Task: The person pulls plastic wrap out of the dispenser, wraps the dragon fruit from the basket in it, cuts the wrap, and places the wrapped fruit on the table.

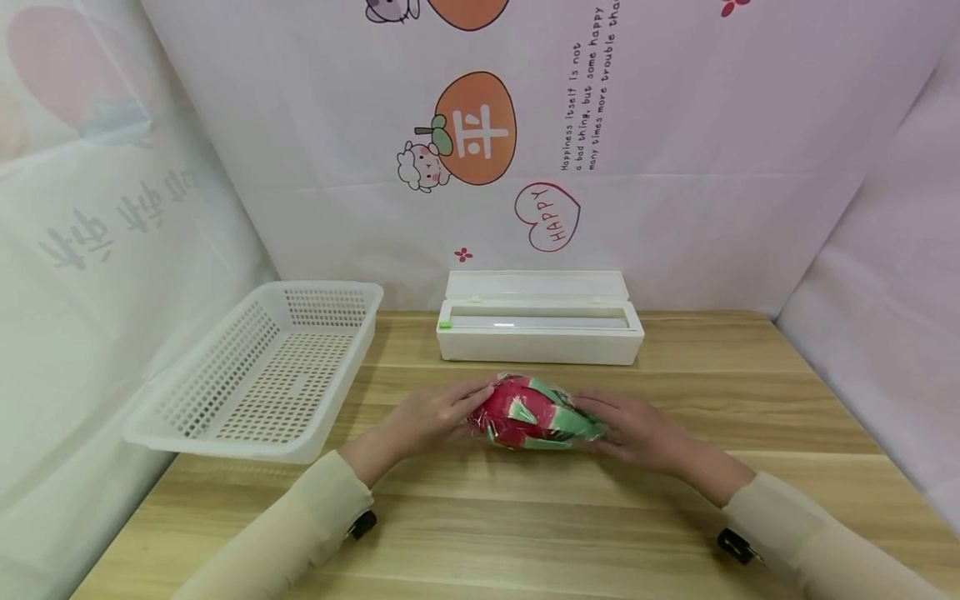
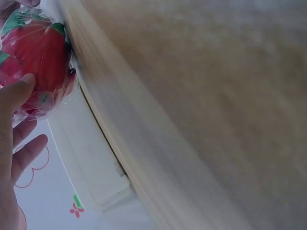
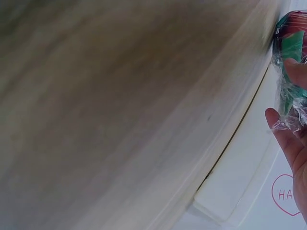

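Note:
A red dragon fruit with green scales, wrapped in clear cling film, is held between both hands over the wooden table. My left hand grips its left end; in the left wrist view the thumb presses the wrapped red skin. At the other end, the green tips are held by my right hand. The right wrist view has the right thumb on a green scale and loose crinkled film by the fingers. Behind the fruit stands a long white cling film box, lid raised, a roll inside.
On the left side of the table sits a white perforated plastic basket, close to the left cloth. A printed white cloth hangs behind the table, with more cloth along both sides.

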{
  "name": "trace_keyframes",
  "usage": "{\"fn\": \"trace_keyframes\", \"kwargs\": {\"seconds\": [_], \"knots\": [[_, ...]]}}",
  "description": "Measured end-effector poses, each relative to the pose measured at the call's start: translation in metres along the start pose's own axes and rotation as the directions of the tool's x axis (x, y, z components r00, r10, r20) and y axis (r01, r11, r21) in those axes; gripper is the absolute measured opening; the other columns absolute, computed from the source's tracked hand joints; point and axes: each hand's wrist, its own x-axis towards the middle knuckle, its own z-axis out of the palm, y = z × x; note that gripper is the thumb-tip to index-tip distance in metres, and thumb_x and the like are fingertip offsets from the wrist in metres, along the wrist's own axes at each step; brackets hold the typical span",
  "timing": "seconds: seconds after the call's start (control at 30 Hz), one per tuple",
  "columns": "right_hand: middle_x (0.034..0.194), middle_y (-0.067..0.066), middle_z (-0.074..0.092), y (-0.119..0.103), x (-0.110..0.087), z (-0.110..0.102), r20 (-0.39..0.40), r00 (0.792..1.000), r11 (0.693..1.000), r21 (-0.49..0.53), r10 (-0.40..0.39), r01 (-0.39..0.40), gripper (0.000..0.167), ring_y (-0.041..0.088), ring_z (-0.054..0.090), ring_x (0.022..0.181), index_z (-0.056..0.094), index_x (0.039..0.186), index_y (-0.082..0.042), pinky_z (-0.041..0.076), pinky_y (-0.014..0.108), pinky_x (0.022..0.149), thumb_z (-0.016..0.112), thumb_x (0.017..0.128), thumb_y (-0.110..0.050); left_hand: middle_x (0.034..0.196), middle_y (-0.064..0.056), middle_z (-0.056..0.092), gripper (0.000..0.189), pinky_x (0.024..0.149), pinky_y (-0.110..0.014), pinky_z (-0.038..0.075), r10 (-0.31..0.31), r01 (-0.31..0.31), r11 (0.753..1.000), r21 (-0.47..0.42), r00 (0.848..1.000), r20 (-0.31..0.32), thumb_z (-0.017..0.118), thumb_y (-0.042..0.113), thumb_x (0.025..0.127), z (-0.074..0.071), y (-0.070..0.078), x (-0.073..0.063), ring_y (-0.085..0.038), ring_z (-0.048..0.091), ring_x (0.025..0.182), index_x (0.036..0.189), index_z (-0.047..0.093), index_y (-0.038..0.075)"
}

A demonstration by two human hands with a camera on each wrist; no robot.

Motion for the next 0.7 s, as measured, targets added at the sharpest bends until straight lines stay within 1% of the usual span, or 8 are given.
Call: {"fn": "trace_keyframes", "kwargs": {"seconds": [0.13, 0.23, 0.43, 0.53, 0.6, 0.7], "knots": [[0.128, 0.014, 0.059, 0.0002, 0.0004, 0.0006, 0.001, 1.0, 1.0, 0.005, 0.008, -0.008, 0.071, 0.029, 0.062, 0.108, 0.056, 0.131, -0.001, 0.055, 0.039, 0.083, 0.087, 0.068, -0.009, 0.127, -0.013, 0.061, 0.057, 0.085, -0.026, 0.053, 0.014, -0.013, 1.0, 0.009, 0.999, -0.037, 0.081, 0.025, 0.08, -0.0014, -0.0002, -0.0001, -0.02, 0.064, 0.108, 0.128, 0.061, 0.0], [0.127, 0.015, 0.059, 0.0001, 0.0008, 0.001, 0.006, 1.0, 1.0, 0.004, 0.015, -0.015, 0.071, 0.029, 0.062, 0.108, 0.056, 0.131, -0.001, 0.055, 0.04, 0.083, 0.087, 0.068, -0.007, 0.123, -0.013, 0.064, 0.051, 0.085, -0.025, 0.053, 0.031, -0.031, 0.999, -0.007, 0.997, -0.065, 0.081, 0.024, 0.081, -0.0007, -0.0014, -0.0012, -0.019, 0.066, 0.105, 0.123, 0.065, 0.0], [0.126, 0.014, 0.06, -0.0001, 0.0014, 0.0017, 0.004, 1.0, 1.0, -0.001, 0.028, -0.028, 0.07, 0.029, 0.063, 0.107, 0.056, 0.13, -0.001, 0.055, 0.041, 0.082, 0.087, 0.067, -0.006, 0.112, -0.011, 0.068, 0.034, 0.082, -0.024, 0.054, 0.087, -0.088, 0.996, -0.003, 0.987, -0.137, 0.08, 0.018, 0.08, 0.0015, -0.0039, -0.0023, -0.018, 0.069, 0.096, 0.109, 0.072, 0.002], [0.125, 0.015, 0.06, 0.0002, 0.0012, 0.0022, 0.0, 1.0, 1.0, -0.006, 0.025, -0.025, 0.07, 0.03, 0.063, 0.106, 0.057, 0.129, -0.001, 0.056, 0.041, 0.082, 0.087, 0.067, -0.006, 0.11, -0.009, 0.069, 0.027, 0.08, -0.023, 0.054, 0.082, -0.084, 0.996, -0.006, 0.987, -0.135, 0.078, 0.015, 0.082, 0.0003, -0.0032, -0.0013, -0.017, 0.069, 0.094, 0.106, 0.073, 0.003], [0.125, 0.015, 0.06, 0.0003, 0.0011, 0.0021, -0.003, 1.0, 1.0, -0.006, 0.019, -0.019, 0.07, 0.03, 0.063, 0.105, 0.056, 0.129, 0.0, 0.056, 0.041, 0.081, 0.087, 0.067, -0.006, 0.11, -0.008, 0.07, 0.025, 0.08, -0.022, 0.054, 0.067, -0.068, 0.998, -0.007, 0.99, -0.121, 0.077, 0.013, 0.083, -0.0007, -0.0025, -0.0006, -0.016, 0.069, 0.093, 0.106, 0.073, 0.004], [0.125, 0.014, 0.06, -0.0001, 0.0012, 0.0015, 0.0, 1.0, 1.0, -0.003, 0.018, -0.018, 0.07, 0.029, 0.063, 0.106, 0.056, 0.13, -0.001, 0.056, 0.04, 0.082, 0.087, 0.067, -0.007, 0.108, -0.007, 0.07, 0.023, 0.078, -0.02, 0.054, 0.044, -0.044, 0.999, -0.001, 0.993, -0.106, 0.078, 0.01, 0.081, -0.0025, -0.0018, 0.0001, -0.015, 0.07, 0.09, 0.104, 0.074, 0.005]]}}
